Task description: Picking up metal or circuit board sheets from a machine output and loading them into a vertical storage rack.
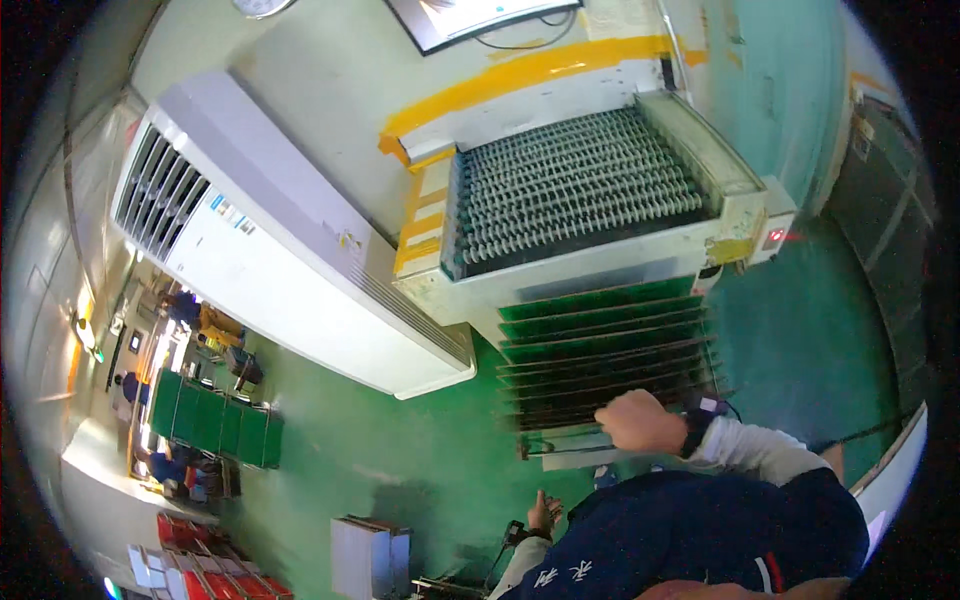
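On green floor (330,430) stands a conveyor (580,185); panels (605,350) beside.

Floor: glossy green floor (330,430), middle of frame
Wall: pale grey wall (320,90) with yellow band (530,70), upper middle
Cooling: tall white air conditioner (290,290), left of centre
Display: black-framed flat monitor (480,20), top edge

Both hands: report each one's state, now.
Left hand: loosely open, nothing visible in it.
Right hand: curled; whether it holds anything cannot be told.
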`<state>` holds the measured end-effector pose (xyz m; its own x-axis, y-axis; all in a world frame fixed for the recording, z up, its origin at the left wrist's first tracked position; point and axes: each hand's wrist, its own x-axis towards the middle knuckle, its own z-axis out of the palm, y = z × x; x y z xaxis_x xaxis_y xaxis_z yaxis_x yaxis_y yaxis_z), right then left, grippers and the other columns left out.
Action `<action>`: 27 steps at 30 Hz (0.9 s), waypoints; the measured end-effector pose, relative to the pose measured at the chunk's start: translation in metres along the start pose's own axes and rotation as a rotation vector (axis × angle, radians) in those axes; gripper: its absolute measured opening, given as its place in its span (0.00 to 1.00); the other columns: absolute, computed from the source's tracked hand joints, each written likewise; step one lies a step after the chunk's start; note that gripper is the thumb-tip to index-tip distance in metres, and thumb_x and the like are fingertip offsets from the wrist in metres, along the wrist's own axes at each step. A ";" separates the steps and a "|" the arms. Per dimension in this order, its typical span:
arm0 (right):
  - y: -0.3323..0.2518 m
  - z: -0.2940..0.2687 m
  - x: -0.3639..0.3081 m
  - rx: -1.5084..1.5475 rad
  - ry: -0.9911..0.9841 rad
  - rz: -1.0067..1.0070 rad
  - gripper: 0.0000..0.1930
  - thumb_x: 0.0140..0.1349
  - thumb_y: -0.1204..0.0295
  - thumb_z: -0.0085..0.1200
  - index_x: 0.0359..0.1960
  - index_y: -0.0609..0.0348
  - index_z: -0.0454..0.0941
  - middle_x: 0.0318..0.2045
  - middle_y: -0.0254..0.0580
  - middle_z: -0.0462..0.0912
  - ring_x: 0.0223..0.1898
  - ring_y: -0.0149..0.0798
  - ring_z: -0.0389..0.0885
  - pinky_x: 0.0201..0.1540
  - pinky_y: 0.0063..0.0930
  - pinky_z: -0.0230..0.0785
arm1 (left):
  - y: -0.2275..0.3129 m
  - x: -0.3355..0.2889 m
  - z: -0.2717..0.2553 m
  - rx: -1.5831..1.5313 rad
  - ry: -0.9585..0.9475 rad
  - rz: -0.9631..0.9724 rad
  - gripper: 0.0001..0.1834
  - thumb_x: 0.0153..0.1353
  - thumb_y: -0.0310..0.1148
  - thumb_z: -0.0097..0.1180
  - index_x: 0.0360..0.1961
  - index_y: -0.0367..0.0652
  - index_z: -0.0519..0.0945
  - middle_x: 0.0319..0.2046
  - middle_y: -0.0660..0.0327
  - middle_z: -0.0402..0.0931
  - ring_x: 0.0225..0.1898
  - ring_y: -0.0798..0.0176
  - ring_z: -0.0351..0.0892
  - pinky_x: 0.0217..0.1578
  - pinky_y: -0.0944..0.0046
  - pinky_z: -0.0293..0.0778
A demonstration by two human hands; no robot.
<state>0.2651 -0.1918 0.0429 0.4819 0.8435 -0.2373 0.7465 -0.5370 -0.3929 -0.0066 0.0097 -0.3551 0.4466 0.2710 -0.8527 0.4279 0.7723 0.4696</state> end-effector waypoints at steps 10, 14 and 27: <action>-0.019 -0.049 -0.026 -0.085 0.142 -0.138 0.08 0.51 0.65 0.51 0.25 0.56 0.75 0.20 0.46 0.78 0.26 0.52 0.78 0.28 0.45 0.69 | 0.033 0.001 0.039 0.039 -0.055 0.021 0.34 0.61 0.57 0.44 0.49 0.32 0.71 0.37 0.50 0.79 0.29 0.58 0.79 0.24 0.62 0.72; -0.026 -0.122 -0.046 -0.103 0.231 -0.140 0.10 0.51 0.63 0.54 0.23 0.56 0.75 0.20 0.45 0.77 0.24 0.51 0.78 0.26 0.42 0.68 | 0.047 -0.003 0.034 0.200 -0.052 -0.031 0.35 0.61 0.56 0.45 0.52 0.30 0.68 0.37 0.49 0.79 0.29 0.56 0.79 0.25 0.60 0.73; 0.099 -0.196 -0.113 1.182 1.038 -0.031 0.13 0.54 0.69 0.57 0.41 0.62 0.78 0.34 0.34 0.82 0.33 0.31 0.79 0.37 0.26 0.72 | 0.053 0.025 0.010 0.053 -0.057 0.020 0.31 0.54 0.56 0.55 0.41 0.34 0.73 0.30 0.55 0.78 0.23 0.58 0.76 0.22 0.64 0.72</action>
<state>0.3744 -0.3429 0.2048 0.9371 0.2108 0.2783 0.2342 0.2116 -0.9489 0.0348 0.0518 -0.3490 0.4988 0.2513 -0.8295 0.4592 0.7351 0.4988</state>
